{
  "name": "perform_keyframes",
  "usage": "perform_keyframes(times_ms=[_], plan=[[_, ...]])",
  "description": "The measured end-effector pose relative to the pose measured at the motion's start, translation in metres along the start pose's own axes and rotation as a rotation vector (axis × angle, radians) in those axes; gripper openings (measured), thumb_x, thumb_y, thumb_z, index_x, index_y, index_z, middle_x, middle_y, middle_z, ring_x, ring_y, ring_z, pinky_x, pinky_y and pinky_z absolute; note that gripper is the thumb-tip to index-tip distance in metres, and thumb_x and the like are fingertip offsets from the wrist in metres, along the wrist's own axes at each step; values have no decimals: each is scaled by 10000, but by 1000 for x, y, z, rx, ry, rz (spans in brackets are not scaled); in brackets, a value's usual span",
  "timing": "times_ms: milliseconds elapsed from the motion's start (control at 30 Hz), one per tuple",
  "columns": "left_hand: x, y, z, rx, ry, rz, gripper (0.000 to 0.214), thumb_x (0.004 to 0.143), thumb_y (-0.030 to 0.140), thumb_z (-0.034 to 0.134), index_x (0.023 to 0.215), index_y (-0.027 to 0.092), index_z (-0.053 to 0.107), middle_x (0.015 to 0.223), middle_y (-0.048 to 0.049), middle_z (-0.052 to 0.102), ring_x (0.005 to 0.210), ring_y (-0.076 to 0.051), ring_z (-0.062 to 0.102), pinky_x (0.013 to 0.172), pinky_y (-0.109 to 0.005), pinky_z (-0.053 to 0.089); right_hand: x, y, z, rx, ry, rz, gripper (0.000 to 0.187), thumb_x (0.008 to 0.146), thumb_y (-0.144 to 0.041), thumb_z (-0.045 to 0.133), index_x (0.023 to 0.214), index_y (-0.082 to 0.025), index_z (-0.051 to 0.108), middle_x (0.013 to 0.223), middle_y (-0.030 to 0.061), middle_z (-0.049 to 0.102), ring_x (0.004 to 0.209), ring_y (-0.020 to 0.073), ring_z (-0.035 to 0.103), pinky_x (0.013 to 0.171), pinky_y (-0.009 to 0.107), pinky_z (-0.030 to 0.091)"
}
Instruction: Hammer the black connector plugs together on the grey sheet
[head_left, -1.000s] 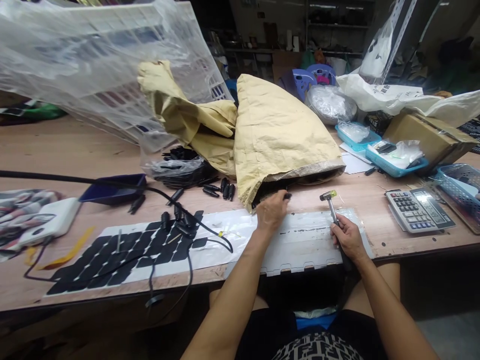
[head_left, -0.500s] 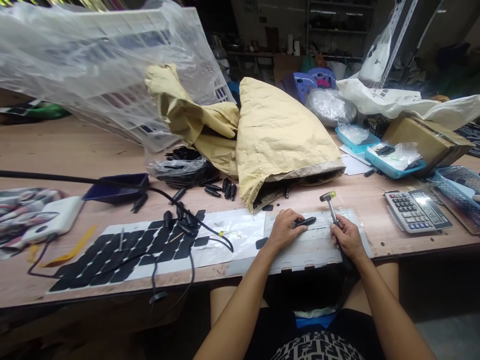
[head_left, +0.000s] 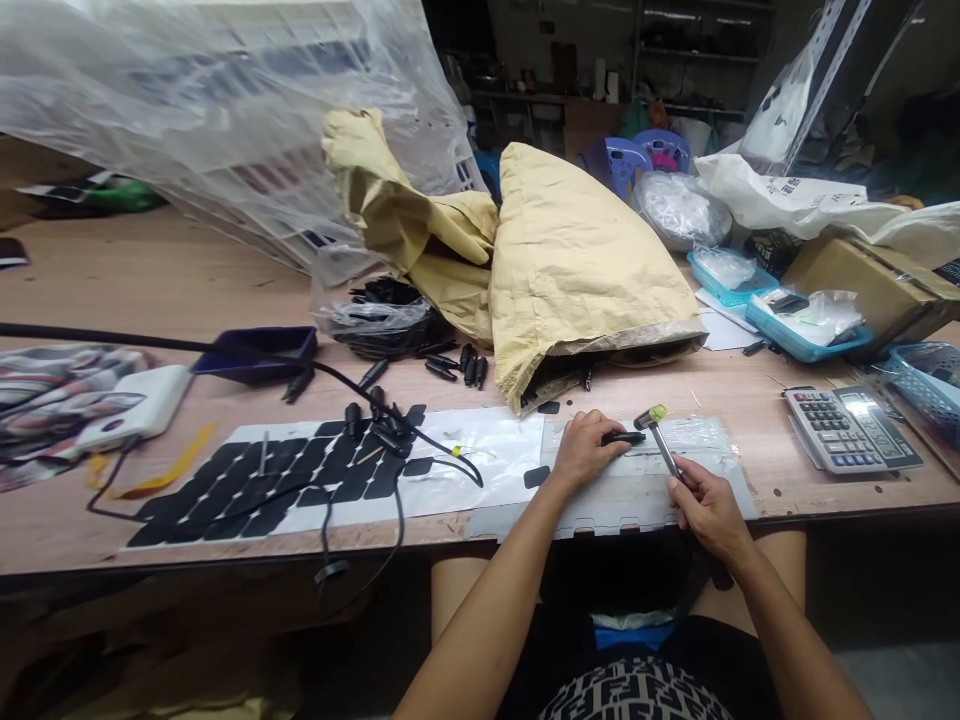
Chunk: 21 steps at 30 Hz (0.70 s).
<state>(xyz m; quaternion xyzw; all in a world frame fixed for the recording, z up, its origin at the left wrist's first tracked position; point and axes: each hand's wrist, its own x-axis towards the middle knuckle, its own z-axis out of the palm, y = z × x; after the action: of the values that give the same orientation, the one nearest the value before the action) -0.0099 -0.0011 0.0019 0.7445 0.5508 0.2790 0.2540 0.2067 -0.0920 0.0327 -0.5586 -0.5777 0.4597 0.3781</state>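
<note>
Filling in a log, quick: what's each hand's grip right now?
Left hand: closed, holding a slim black piece.
Right hand: closed, holding a small hammer.

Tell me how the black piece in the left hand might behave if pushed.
The black piece looks slender and rounded, so it may roll. It juts straight from the left hand without visible sag, so it is probably stiff.
</note>
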Motion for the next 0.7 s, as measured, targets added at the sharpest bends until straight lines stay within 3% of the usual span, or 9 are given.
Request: perform_keyframes(times_ms=[200, 467, 600, 700], plan=[[2, -1, 1, -10, 6, -12, 198, 808, 372, 732, 990, 296, 745, 927, -8, 646, 977, -221, 523, 872, -361, 379, 0, -4, -1, -102, -7, -29, 426, 899, -409, 586, 1225, -144, 656, 627, -16, 576, 429, 113, 497, 414, 238, 446], [2, -1, -1, -41, 10, -26, 178, 789, 350, 751, 958, 294, 747, 921, -6, 645, 983, -223, 525, 866, -357, 385, 6, -10, 5, -51, -32, -75, 441, 888, -399, 599, 1262, -169, 645, 639, -18, 583, 439, 114, 496, 425, 242, 459], [2, 0, -1, -42, 13, -36, 188, 785, 346, 751, 964, 286, 744, 926, -7, 647, 968, -223, 524, 869, -360, 383, 10, -3, 6, -34, -79, -15, 420, 873, -409, 610, 1215, -171, 669, 612, -31, 559, 418, 108, 483, 400, 235, 431], [1, 0, -1, -42, 7, -29, 182, 797, 348, 738, 966, 282, 744, 933, -12, 649, 987, -228, 521, 886, -363, 381, 15, -1, 2, 69, -17, 17, 476, 846, -433, 635, 1228, -150, 644, 616, -37, 563, 409, 107, 490, 398, 240, 432]])
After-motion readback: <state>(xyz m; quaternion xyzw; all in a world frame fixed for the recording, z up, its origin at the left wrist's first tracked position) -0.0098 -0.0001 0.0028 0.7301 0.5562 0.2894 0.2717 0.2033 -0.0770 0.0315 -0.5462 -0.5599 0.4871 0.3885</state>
